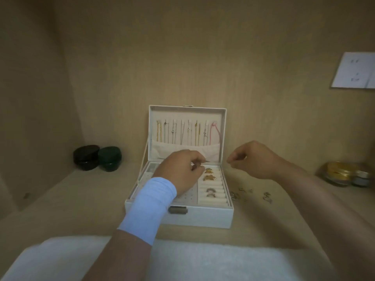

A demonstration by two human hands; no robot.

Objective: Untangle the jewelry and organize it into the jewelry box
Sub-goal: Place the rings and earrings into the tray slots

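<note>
A white jewelry box (203,217) stands open in the middle of the shelf. Several necklaces (186,131) hang in its raised lid. Gold pieces (209,174) and rings (211,192) sit in the padded slots on the right side of the tray. My left hand (182,169), with a pale blue band on the wrist, hovers over the tray and pinches something small and thin. My right hand (253,159) is held just right of the box with fingertips pinched together; what it holds is too fine to make out. Loose jewelry pieces (251,194) lie on the shelf right of the box.
Two dark round cases (97,158), one black and one green, stand at the back left. Small jars (345,174) with gold lids sit at the far right. A white socket plate (355,71) is on the right wall. A white cloth (182,260) covers the front edge.
</note>
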